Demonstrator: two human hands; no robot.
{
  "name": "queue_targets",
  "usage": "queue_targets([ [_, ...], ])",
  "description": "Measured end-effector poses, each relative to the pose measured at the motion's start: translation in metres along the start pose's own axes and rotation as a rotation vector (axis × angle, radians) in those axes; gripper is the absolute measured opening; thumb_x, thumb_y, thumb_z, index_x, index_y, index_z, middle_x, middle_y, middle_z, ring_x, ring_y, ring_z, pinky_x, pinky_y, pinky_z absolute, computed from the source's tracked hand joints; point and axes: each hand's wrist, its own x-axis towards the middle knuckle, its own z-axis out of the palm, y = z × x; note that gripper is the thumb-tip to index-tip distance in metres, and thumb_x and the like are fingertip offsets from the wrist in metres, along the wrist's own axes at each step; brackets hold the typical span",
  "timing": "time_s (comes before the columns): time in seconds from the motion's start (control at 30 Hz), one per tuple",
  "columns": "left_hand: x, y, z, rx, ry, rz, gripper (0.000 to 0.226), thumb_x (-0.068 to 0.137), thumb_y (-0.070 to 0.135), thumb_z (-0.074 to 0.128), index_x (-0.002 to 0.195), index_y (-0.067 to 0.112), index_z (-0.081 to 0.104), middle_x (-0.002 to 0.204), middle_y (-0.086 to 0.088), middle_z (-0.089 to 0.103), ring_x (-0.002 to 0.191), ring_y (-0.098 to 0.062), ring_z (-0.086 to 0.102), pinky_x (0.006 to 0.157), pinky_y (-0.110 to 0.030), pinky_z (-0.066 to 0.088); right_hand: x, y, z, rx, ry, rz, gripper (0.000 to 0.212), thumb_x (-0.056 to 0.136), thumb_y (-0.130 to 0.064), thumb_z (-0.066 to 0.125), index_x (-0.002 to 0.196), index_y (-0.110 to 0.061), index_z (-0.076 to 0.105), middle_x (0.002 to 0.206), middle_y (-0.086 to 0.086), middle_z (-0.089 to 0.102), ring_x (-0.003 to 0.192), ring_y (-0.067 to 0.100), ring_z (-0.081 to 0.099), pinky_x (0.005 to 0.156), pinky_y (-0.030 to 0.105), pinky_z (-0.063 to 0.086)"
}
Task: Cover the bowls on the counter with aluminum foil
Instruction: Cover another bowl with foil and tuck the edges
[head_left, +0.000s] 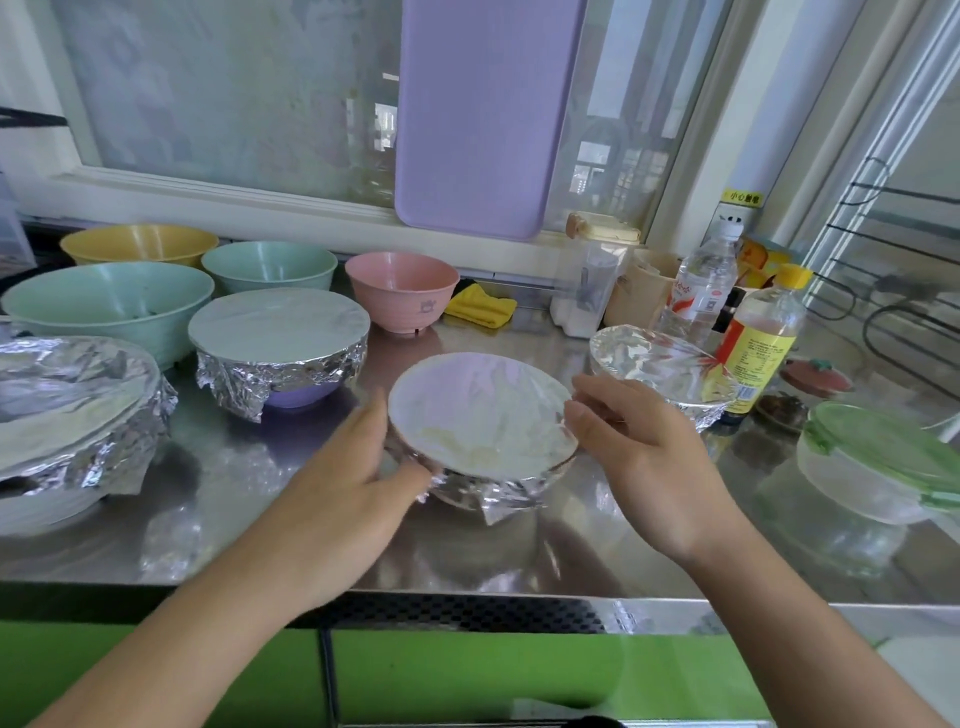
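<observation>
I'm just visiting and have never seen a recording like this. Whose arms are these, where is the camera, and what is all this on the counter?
There is no machine here: a person wears one camera on the head, looking down at their own two bare hands. The left hand and right hand hold the sides of a foil-covered bowl in the middle of the steel counter, apparently pressing the foil around its rim. Three more bowls are already covered: a purple bowl, a large bowl at the left edge and a small bowl on the right. Behind stand four uncovered bowls: a yellow bowl, two green bowls and a pink bowl. To the right are bottles and a lidded container.
</observation>
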Motion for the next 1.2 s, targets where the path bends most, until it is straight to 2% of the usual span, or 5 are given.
queue_targets([
  [0.2, -0.004, 0.018, 0.004, -0.078, 0.136, -0.064, 0.099, 0.071, 0.08, 0.057, 0.158, 0.041, 0.034, 0.159, 0.032, 0.037, 0.148, 0.005, 0.034, 0.126, -0.041, 0.026, 0.002, 0.005, -0.002, 0.29, -0.091, 0.117, 0.042, 0.102, -0.034, 0.061, 0.131, -0.004, 0.06, 0.132, 0.016, 0.063, 0.127, 0.029, 0.057, 0.111, 0.052, 0.041],
  [0.3, -0.007, 0.034, 0.014, 0.05, 0.08, -0.056, 0.137, 0.056, 0.101, 0.059, 0.164, 0.03, 0.013, 0.167, 0.02, 0.029, 0.15, -0.001, 0.03, 0.124, -0.038, 0.029, -0.004, 0.01, 0.003, 0.276, -0.152, 0.082, 0.031, 0.108, -0.018, 0.056, 0.114, 0.012, 0.052, 0.093, 0.016, 0.059, 0.085, 0.027, 0.054, 0.074, 0.036, 0.042],
  [0.5, 0.005, 0.027, 0.02, 0.104, 0.088, -0.07, 0.166, 0.032, 0.105, 0.064, 0.165, 0.029, -0.001, 0.169, 0.011, 0.015, 0.154, -0.009, 0.023, 0.125, -0.042, 0.029, -0.019, 0.015, 0.007, 0.259, -0.134, 0.042, 0.056, 0.103, -0.01, 0.065, 0.099, -0.065, 0.071, 0.106, -0.03, 0.073, 0.107, -0.008, 0.066, 0.095, 0.014, 0.051],
  [0.77, 0.017, 0.023, 0.012, 0.139, 0.014, 0.021, 0.169, 0.03, 0.101, 0.073, 0.164, 0.031, -0.001, 0.171, 0.003, 0.018, 0.152, -0.01, 0.031, 0.124, -0.04, 0.033, -0.025, 0.023, 0.008, 0.163, 0.004, 0.014, 0.073, 0.075, -0.015, 0.095, 0.141, -0.025, 0.066, 0.121, -0.019, 0.076, 0.116, 0.0, 0.07, 0.108, 0.034, 0.054],
  [1.2, 0.013, 0.017, 0.022, 0.04, 0.135, 0.07, 0.163, 0.032, 0.078, 0.092, 0.163, 0.044, 0.002, 0.159, 0.02, 0.037, 0.135, 0.007, 0.042, 0.108, -0.02, 0.035, -0.026, 0.024, 0.013, 0.17, -0.006, -0.019, 0.092, 0.067, -0.041, 0.096, 0.146, -0.039, 0.05, 0.13, -0.027, 0.068, 0.123, -0.002, 0.064, 0.107, 0.025, 0.049],
])
